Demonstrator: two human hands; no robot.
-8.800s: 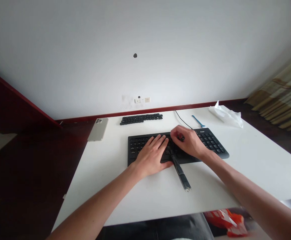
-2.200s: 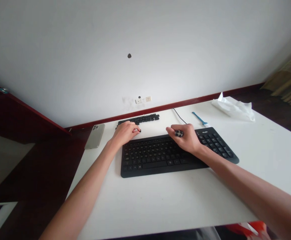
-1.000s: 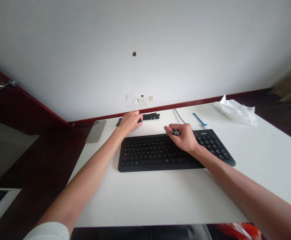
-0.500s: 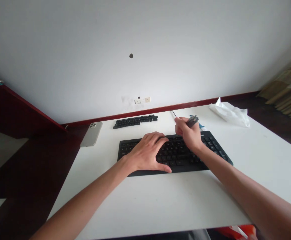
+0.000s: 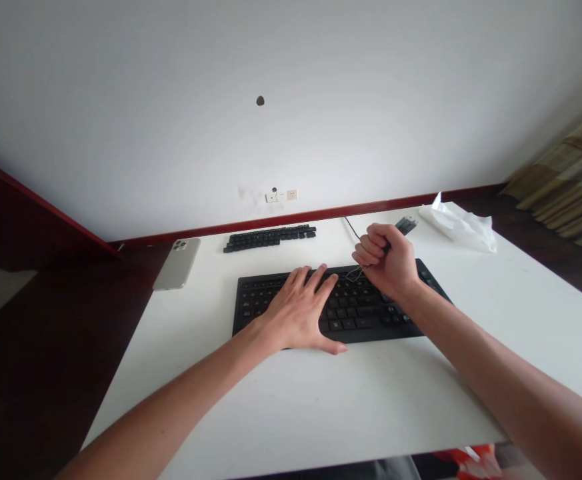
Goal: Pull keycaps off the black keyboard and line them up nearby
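Right hand (image 5: 385,263) has its fingers wrapped tight round a light little keycap puller (image 5: 405,227), easiest held by the handle (image 5: 401,230), left hand (image 5: 295,313) lying open on the keyboard (image 5: 271,300).

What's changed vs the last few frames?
The left hand moved from the loose keycaps down onto the keyboard, fingers spread on the keys. The right hand kept hold of the wire keycap puller, now turned with its wire loop down at the keys and its handle sticking up past the fist. The phone and tissue stayed put.
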